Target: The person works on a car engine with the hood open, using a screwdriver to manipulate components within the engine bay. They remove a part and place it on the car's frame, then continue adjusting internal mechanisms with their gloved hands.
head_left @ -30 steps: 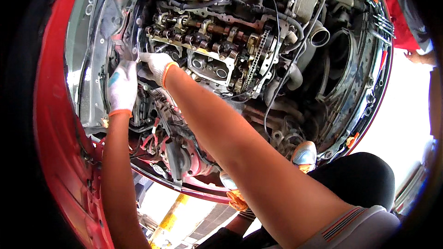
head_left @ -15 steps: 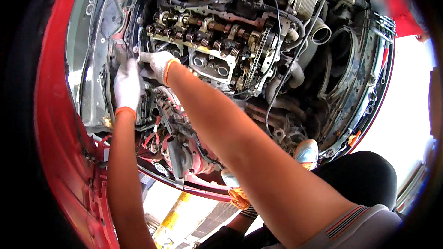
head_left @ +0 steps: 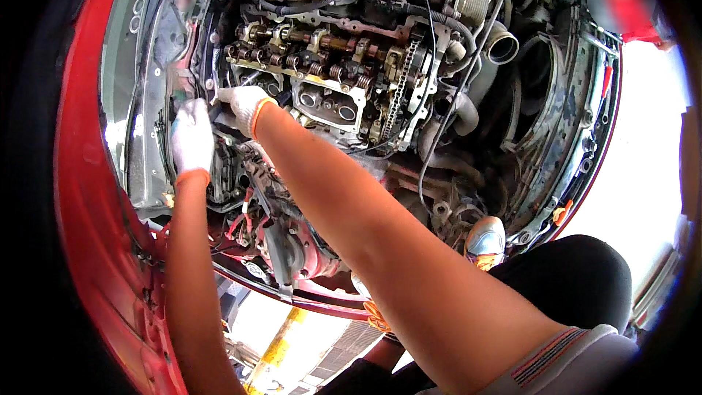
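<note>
Both my hands wear white knit gloves with orange cuffs, side by side at the left edge of the engine bay. My left hand is beside the grey metal panel, its fingers curled down and their tips hidden. Just right of it, my right hand is closed, thumb and fingers drawn together near a bolted metal bracket. What either hand grips cannot be made out. Right of my hands lies the opened engine, with camshafts, a timing chain and bare ports.
A black cable hangs across the engine's right side, near an open metal pipe. Below my hands are loose wiring connectors. The red car body curves along the left. My shoe rests at the bay's near edge. Another person in red is at the far right.
My left hand has shifted slightly left, and its fingers are now more bent. My right hand stays closed at the bracket. The view has shifted a little.
</note>
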`<state>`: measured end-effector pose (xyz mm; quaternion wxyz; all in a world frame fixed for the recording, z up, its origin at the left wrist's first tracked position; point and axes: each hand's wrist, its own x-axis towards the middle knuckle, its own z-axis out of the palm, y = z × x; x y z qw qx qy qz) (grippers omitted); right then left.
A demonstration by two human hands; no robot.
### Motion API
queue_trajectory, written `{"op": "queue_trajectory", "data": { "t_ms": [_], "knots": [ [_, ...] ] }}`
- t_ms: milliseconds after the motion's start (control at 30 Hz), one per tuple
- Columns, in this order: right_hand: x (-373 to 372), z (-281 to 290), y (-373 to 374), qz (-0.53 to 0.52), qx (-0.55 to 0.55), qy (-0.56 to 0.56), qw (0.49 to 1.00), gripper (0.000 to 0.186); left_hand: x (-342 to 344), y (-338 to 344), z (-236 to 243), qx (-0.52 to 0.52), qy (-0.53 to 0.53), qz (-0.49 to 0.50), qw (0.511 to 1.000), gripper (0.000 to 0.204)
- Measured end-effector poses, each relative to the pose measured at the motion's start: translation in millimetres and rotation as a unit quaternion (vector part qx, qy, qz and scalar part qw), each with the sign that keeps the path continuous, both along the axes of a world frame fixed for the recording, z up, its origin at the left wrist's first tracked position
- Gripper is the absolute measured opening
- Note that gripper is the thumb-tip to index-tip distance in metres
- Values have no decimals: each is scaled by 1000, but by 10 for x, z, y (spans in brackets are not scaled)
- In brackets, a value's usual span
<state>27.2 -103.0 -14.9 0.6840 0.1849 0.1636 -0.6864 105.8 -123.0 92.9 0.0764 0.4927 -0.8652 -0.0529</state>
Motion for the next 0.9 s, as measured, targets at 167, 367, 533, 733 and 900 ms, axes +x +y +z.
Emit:
{"op": "queue_trajectory", "data": {
  "t_ms": [167,367,533,733,900],
  "knots": [
    [-208,-371,-163,24,-57,36,997,17,-215,127,12,5,25,-221,975,29],
    [-14,-44,12,-1,30,40,999,12,54,6,-1,123,60,-17,990,36],
    [-75,32,158,13,-13,154,988,14,94,-14,16,31,-15,-148,988,29],
    [-101,132,182,-3,47,20,999,12,151,-208,-118,314,228,251,887,28],
    [-72,118,135,-3,44,25,999,13,94,-234,-96,223,191,132,947,29]
  ]
}}
